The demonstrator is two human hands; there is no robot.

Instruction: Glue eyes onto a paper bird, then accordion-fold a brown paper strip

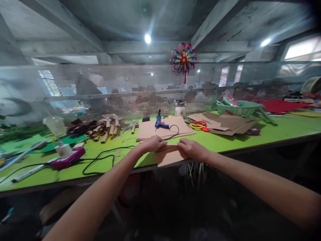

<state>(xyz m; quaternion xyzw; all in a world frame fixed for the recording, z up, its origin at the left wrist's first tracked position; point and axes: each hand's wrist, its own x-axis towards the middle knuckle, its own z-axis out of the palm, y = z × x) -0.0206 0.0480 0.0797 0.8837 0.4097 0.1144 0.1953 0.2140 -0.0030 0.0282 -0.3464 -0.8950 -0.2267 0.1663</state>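
Observation:
A sheet of brown kraft paper (pixel 170 157) lies at the table's front edge, its far side folded or rolled up under my fingers. My left hand (pixel 154 143) pinches that far edge on the left. On the right, my right hand (pixel 193 148) grips the same edge, fingers curled over it. Just beyond my hands, a blue glue gun (pixel 162 124) with a black cord rests on a stack of brown paper (pixel 145 130). Scissors with yellow and red handles (pixel 200 126) lie to the right of that stack.
Left stand a purple power strip (pixel 71 159) with looping black cable, a plastic cup (pixel 54 125) and rolled brown paper tubes (pixel 110 129). Cut brown sheets (pixel 233 122) and a green basket (pixel 238 108) sit right. A perforated screen (pixel 140 80) backs the green table (pixel 288 127).

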